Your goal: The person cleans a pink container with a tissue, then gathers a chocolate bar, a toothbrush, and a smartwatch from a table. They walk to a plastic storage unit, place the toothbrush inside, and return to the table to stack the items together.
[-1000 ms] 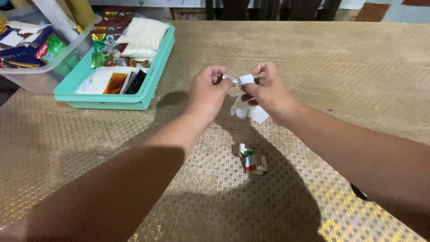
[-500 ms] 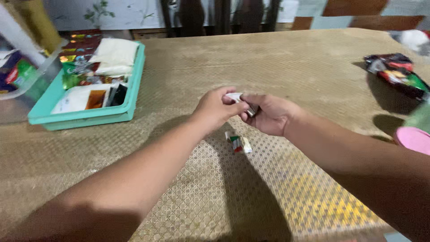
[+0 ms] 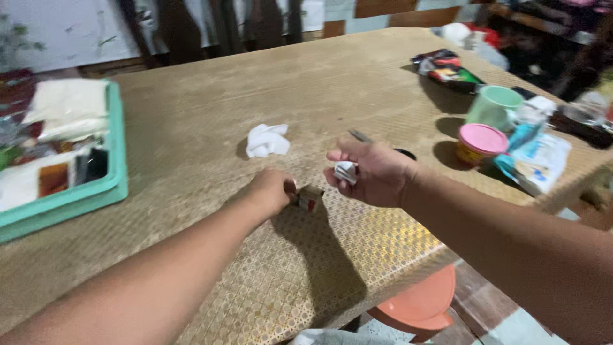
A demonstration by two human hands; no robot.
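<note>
Left hand [image 3: 273, 190] is down on the table [image 3: 332, 83], fingers curled in and closed around a small red, green and white packet [image 3: 310, 198] that pokes out on its right side. The hand covers most of the packet, so its full shape is hard to read.

Right hand [image 3: 372, 171] sits just right of that, lifted a bit off the surface, fingers folded in and pinching a small white crumpled piece [image 3: 346, 171]. Can't tell what that piece is, it's tiny and a bit blurry. Something thin and dark sticks out from behind the right hand on the far side, too hidden to identify.

A crumpled white tissue [image 3: 267, 140] lies on the table farther back, apart from both hands. The teal tray [image 3: 117, 153] is cut off at the left edge. On the far right there's a pink-lidded tub [image 3: 479, 143] and a green cup [image 3: 493, 107], all motion-blurred.
</note>
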